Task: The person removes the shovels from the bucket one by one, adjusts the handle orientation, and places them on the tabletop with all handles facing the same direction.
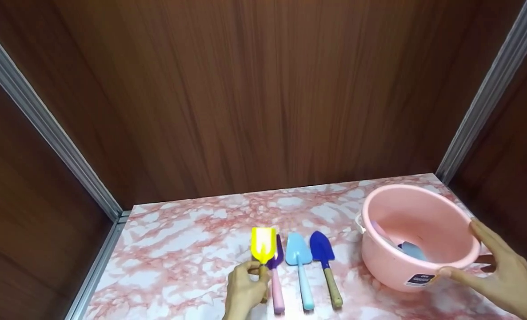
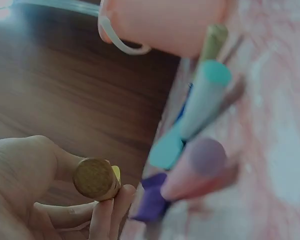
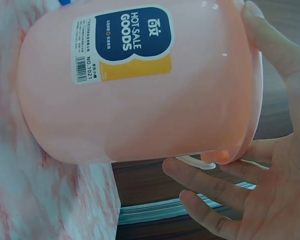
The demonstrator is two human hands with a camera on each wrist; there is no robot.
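Right hand [image 1: 508, 275], fingers splayed, touches the pink bucket [image 1: 379, 262], whose inside only the head view shows; left hand [image 1: 245, 286] pinches a yellow shovel [image 1: 263, 244]. Left wrist adds its wooden handle end [image 2: 92, 180]; right wrist, the readable label [image 3: 122, 45].

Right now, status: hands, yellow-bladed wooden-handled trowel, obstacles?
Left hand pinching trowel, raised. Right hand touching pink plastic bucket. Purple-bladed trowel, light-blue trowel, dark-blue trowel lie between trowel and bucket.

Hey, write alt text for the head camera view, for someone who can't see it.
A person's left hand holds a yellow scoop near three other hand tools on a pink-and-white table, while the right hand holds a pink bucket at its rim, with things inside.
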